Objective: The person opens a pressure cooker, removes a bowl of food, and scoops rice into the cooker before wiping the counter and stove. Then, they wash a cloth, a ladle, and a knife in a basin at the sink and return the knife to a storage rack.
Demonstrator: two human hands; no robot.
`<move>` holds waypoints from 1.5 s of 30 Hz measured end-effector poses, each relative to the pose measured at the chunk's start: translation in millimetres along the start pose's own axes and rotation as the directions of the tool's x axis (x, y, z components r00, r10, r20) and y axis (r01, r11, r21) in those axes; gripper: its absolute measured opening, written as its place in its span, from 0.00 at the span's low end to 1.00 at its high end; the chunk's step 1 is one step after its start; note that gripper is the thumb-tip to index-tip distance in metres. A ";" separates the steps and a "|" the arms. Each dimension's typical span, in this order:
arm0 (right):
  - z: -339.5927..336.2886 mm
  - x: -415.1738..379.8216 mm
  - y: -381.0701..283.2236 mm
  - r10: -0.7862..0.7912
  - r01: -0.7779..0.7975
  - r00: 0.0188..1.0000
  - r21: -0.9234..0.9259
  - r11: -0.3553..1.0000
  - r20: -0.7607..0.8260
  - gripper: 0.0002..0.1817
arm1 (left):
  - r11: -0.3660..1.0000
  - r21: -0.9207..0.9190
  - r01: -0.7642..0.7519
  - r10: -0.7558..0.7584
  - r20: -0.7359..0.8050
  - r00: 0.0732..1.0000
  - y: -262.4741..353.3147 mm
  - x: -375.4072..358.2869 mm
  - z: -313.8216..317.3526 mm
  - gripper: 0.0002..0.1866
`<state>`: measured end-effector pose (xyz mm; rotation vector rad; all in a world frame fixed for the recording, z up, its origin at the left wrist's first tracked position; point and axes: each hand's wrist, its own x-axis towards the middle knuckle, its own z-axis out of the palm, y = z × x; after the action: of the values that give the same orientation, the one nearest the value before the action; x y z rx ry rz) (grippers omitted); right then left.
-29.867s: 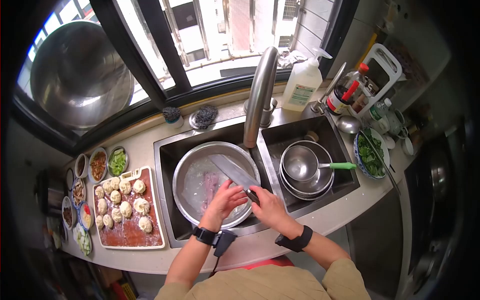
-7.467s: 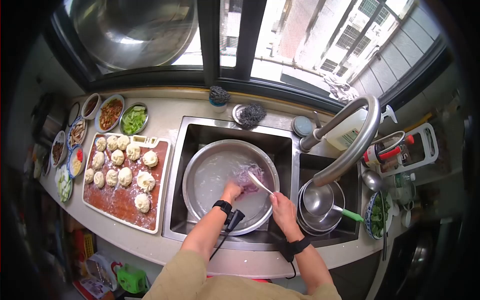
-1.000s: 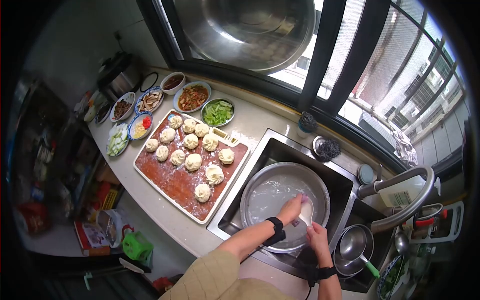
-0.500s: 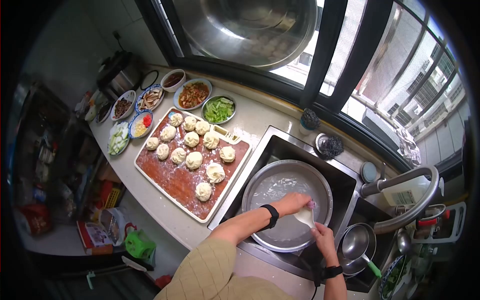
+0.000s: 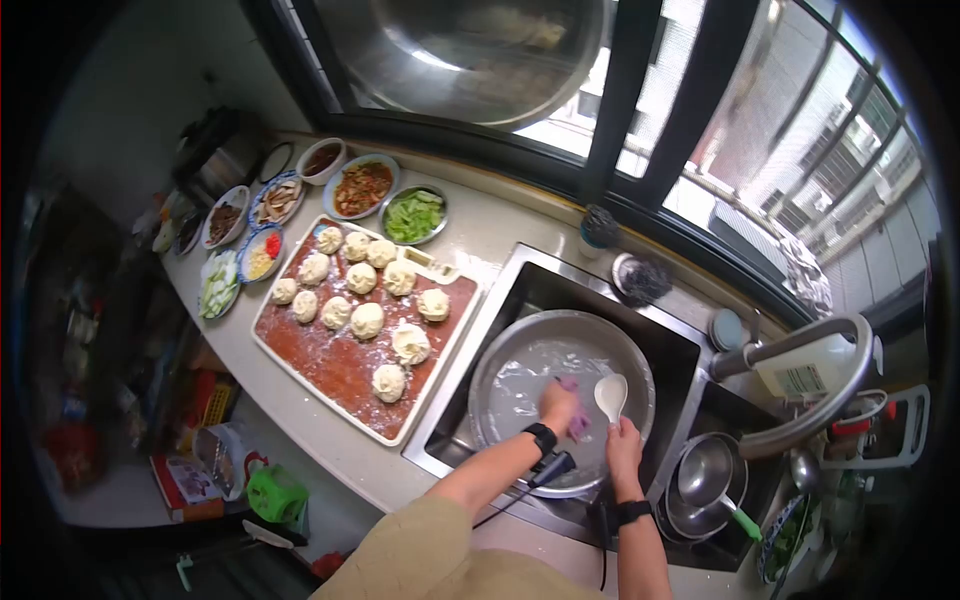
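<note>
My left hand (image 5: 559,404) is closed on a purple cloth (image 5: 573,395) low inside a wide metal basin (image 5: 646,375), at the water. Beside it, my right hand (image 5: 624,447) grips the handle of a white spoon (image 5: 610,392), its bowl pointing away from me over the basin. The two hands are apart. The basin holds clear water and sits in the sink (image 5: 512,287). A black cable with a thick plug-like end (image 5: 553,468) hangs near my left wrist.
Left of the sink, a floured board (image 5: 330,365) carries several pleated buns (image 5: 367,320). Bowls of chopped food, including green vegetables (image 5: 413,215), line the counter behind it. A curved faucet (image 5: 853,390) and a green-handled ladle-like pan (image 5: 706,472) are at the right.
My left hand has moved left and lower with the cloth, away from the spoon. The spoon now points up and away, where it was tilted left before. The view has shifted slightly.
</note>
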<state>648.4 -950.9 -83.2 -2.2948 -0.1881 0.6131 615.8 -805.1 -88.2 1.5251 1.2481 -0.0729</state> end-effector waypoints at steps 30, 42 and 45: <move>-45.9 -68.2 -19.5 -0.094 0.031 0.972 0.280 0.960 0.213 0.15 | 0.851 0.170 -0.496 0.418 0.353 0.837 7.8 -24.0 -25.0 0.13; -53.9 -81.9 -52.1 -0.342 0.378 0.926 -0.341 0.861 0.161 0.12 | 0.706 -0.607 0.364 0.042 0.549 0.835 21.3 -38.1 20.2 0.25; -96.7 -66.6 -62.7 -0.330 0.405 0.887 -0.202 0.892 0.324 0.11 | 0.678 -0.621 0.393 0.061 0.580 0.812 15.6 -26.5 30.2 0.18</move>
<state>639.6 -987.3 44.5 -2.3200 -0.8766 0.7435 631.6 -842.1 -72.9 0.5946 0.7730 -0.1284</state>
